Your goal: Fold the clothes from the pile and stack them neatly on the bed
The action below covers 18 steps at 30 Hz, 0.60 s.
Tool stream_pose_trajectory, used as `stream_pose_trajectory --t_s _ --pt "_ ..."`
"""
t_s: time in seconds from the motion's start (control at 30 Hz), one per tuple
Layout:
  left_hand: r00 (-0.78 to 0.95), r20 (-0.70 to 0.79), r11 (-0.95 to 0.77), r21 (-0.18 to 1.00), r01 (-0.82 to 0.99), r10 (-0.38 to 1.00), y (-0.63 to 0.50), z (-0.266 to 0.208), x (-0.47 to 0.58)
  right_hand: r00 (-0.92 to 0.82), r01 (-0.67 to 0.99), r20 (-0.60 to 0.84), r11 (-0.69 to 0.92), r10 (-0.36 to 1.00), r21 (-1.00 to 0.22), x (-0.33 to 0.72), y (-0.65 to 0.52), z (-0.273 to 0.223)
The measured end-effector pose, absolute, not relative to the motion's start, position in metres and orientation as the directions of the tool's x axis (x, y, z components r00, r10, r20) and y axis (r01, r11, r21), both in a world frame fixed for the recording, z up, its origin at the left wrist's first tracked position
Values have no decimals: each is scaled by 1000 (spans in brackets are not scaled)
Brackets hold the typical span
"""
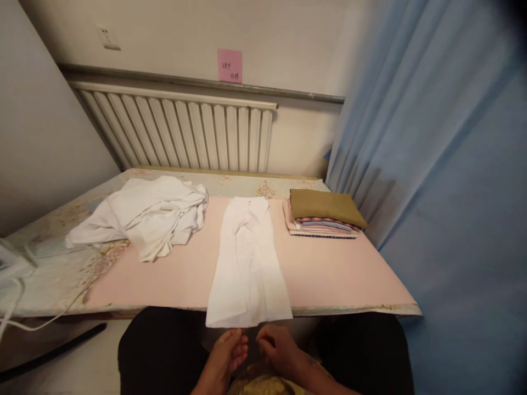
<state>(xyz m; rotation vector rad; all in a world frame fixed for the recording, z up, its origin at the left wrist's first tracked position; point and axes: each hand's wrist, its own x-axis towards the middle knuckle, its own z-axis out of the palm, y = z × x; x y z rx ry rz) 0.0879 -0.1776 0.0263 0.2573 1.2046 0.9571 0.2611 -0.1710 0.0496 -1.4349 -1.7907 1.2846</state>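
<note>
The white trousers (pixel 251 263) lie lengthwise on the pink mat (pixel 333 274) of the bench (pixel 239 184), waist toward the radiator (pixel 177 129), hems hanging past the near edge over the person's lap. Pink surface shows on both sides of them: a strip toward the heap of white cloth (pixel 152 214) on the left, and a wider stretch to the right, in front of the folded stack (pixel 327 206). A blue curtain (pixel 444 219) hangs along the bench's right end and bounds that side.

The left hand (pixel 230 351) is just below the hem, its grip half curled, thumb close to the fingertips; I cannot tell whether it touches the cloth. The right hand (pixel 278 345) is beside it, apart, its grip loosely curled just under the hem; whether anything is pinched inside is hidden.

Both forearms run off the lower border. A white device (pixel 14 263) is cut off at the left border, so its kind is unclear. The handwriting on the pink note (pixel 229 66) is too small to read.

Counted: two hands, one pair of trousers, one heap whose pieces cannot be separated, one stack of at least four folded pieces, one note, one radiator.
</note>
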Motion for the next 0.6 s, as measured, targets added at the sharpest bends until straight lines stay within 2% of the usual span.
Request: stream_pose_trajectory --t_s 0.1,0.17,0.23,0.33,0.53,0.6 --pt "8 -682 580 616 -532 731 -175 28 89 -225 251 -476 -421 850 -871 257 -163 37" --pt "-10 -690 571 607 -552 723 -173 29 89 -234 121 -546 -533 805 -838 254 -159 31" --pt "-29 -701 566 600 -566 713 -171 30 89 -255 17 -570 -586 781 -810 250 -156 29" --pt "-54 -711 558 595 -578 702 -169 34 91 -261 -53 -595 -627 760 -777 242 -153 30" --pt "-67 -713 539 584 -607 698 -167 37 93 -249 -12 -583 -605 773 -796 230 -151 32" --pt "-89 -704 566 634 -527 705 -167 37 94 -212 12 -579 -590 787 -807 228 -151 29"
